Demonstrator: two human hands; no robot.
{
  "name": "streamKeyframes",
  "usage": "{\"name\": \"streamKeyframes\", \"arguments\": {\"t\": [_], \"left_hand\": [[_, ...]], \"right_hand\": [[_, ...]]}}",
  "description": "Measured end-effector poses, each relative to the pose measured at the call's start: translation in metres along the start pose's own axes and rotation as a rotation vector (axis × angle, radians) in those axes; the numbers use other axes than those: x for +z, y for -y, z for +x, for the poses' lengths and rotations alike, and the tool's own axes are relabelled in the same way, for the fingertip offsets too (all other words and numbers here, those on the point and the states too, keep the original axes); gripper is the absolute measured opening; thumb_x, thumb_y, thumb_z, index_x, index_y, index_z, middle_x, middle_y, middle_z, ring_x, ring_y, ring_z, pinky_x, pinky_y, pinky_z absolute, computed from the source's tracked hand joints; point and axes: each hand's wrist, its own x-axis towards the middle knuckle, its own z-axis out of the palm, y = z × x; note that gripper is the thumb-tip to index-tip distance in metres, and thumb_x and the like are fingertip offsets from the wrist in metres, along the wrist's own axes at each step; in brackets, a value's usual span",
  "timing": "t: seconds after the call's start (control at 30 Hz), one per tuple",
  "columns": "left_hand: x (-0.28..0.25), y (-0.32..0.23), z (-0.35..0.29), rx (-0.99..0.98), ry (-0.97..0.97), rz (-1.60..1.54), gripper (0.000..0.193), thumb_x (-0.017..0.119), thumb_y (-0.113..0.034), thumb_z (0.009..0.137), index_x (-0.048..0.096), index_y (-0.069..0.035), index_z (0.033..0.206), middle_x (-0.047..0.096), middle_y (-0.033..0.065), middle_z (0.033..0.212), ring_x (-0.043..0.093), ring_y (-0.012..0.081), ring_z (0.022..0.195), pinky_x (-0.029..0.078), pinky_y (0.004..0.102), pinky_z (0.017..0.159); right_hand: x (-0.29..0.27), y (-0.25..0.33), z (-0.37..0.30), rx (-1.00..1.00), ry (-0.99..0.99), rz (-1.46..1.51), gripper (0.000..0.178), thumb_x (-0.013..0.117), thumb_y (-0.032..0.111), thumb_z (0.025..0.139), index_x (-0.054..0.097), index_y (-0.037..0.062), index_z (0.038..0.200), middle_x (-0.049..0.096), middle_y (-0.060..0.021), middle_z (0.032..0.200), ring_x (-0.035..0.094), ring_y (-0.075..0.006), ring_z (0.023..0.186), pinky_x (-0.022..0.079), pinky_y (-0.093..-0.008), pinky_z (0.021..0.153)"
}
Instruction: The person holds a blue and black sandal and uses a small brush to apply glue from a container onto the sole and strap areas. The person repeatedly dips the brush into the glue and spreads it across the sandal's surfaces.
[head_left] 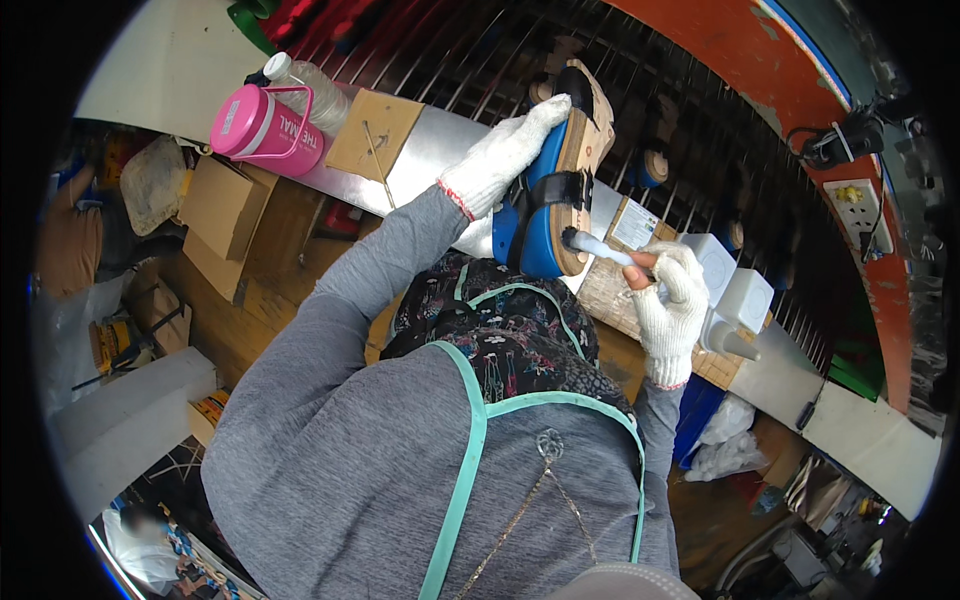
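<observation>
My left hand (500, 165), in a white knitted glove, grips a sandal (573, 165) near its toe end. The sandal has black straps and a tan sole, and is fitted on a blue shoe last (545, 235). It is tilted so that the sole's edge faces right. My right hand (672, 312), gloved with bare fingertips showing, pinches a white-handled brush (603, 249). The brush's dark bristles touch the sole's edge at the heel end. My left fingers are partly hidden behind the sandal.
On the metal bench stand a pink jug (268, 130), a clear plastic bottle (318, 95) and a cardboard piece (375, 135) with a thin stick. Right of me are white containers (708, 262) and a nozzle bottle (728, 338). Beyond runs a rod rack (470, 75) holding more shoes.
</observation>
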Motion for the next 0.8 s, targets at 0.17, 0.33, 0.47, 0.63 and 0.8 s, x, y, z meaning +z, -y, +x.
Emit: {"name": "streamKeyframes", "arguments": {"t": [0.17,0.33,0.47,0.63,0.8], "left_hand": [[0.007,0.006,0.009,-0.226,0.106,-0.098,0.103,0.047,-0.082,0.085,0.044,0.000,0.148,0.054,0.0223,0.139,0.054,0.0284,0.126,0.040,0.0392,0.108],[0.011,0.022,-0.008,-0.194,0.272,-0.217,0.093,0.054,-0.078,0.086,0.048,-0.007,0.145,0.055,0.0195,0.139,0.058,0.0249,0.123,0.048,0.0379,0.103],[0.033,0.041,-0.003,0.091,0.430,-0.212,0.074,0.056,-0.065,0.094,0.051,-0.009,0.141,0.061,0.0144,0.129,0.064,0.0193,0.112,0.056,0.0314,0.095],[0.029,0.039,-0.010,0.574,0.775,0.284,0.067,0.072,-0.041,0.092,0.047,-0.008,0.145,0.055,0.0112,0.138,0.060,0.0188,0.119,0.055,0.0283,0.098],[0.050,0.043,-0.028,-0.388,1.132,-0.402,0.067,0.066,-0.043,0.096,0.040,-0.010,0.148,0.054,0.0197,0.132,0.062,0.0281,0.112,0.057,0.0406,0.093]], "right_hand": [[-0.003,-0.005,0.002,0.011,0.048,0.066,0.020,0.082,0.019,0.076,0.076,0.0057,0.091,0.068,-0.0068,0.093,0.059,-0.0250,0.092,0.046,-0.0354,0.082],[-0.005,-0.006,0.014,-0.072,0.049,0.130,0.021,0.083,0.017,0.074,0.077,0.0056,0.091,0.068,-0.0073,0.095,0.060,-0.0249,0.096,0.046,-0.0365,0.084],[-0.012,-0.004,0.029,-0.124,0.117,0.157,0.022,0.083,0.012,0.072,0.077,0.0058,0.092,0.069,-0.0085,0.094,0.061,-0.0245,0.096,0.046,-0.0357,0.084],[-0.019,0.001,0.051,-0.166,0.224,0.175,0.022,0.083,0.013,0.071,0.077,0.0053,0.091,0.070,-0.0085,0.094,0.061,-0.0239,0.095,0.047,-0.0351,0.082],[-0.023,0.002,0.074,-0.213,0.367,0.144,0.023,0.080,0.020,0.073,0.078,0.0054,0.090,0.070,-0.0084,0.094,0.061,-0.0228,0.094,0.047,-0.0342,0.082]]}}
